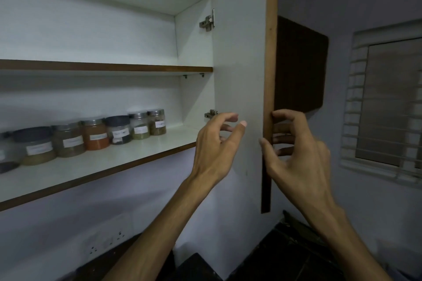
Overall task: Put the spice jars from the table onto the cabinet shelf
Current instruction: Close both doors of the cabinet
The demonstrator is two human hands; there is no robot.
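Head view: 7 spice jars (91, 137) stood in a row on the lower shelf (127, 155), left of both hands. Left hand (217, 143), nearer, hung open and empty; right hand (294, 143) loosely gripped the door (268, 75) edge.

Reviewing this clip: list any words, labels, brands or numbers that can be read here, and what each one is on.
No text here can be read.
White labels on the spice jars along the lower shelf: there is writing, but it is too blurred and small to read.
Cabinet door, hinges and wall sockets: no visible text or brand.
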